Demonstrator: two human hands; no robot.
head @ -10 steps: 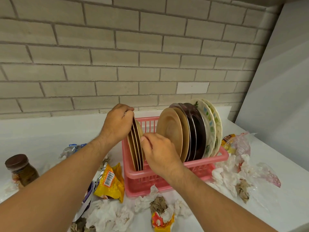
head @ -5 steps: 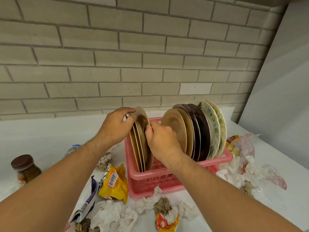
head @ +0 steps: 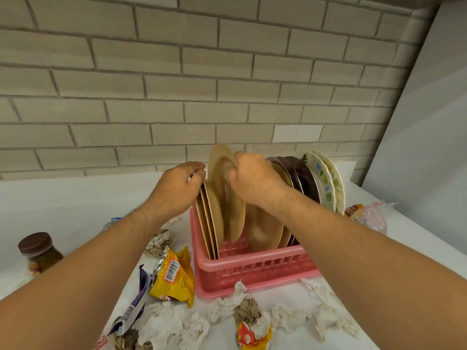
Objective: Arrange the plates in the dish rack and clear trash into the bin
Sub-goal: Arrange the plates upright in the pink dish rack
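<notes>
- Fingers (head: 241,159) of the right hand (head: 255,183) curl tight over the top rim of a tan plate (head: 227,198) and pinch it; thumb hidden behind the plate.
- Tan plate stands on edge, tilted a bit, upper half above the fingers' level on the left side of the hand, lower edge down inside the pink dish rack (head: 252,269); can't tell if it touches the rack floor.
- Left hand (head: 177,190): fingers (head: 198,169) bent over the top rims of the left stack (head: 209,223), thin tan plates upright at the rack's left end, just beside the held plate.
- Right of the held plate, in the rack: another tan plate (head: 262,231), dark plates (head: 300,178), patterned plates (head: 328,183), all on edge.
- Counter (head: 75,210): yellow wrapper (head: 174,276) beside the rack, crumpled tissues (head: 171,324) in front, brown-lidded jar (head: 39,251) far left.
</notes>
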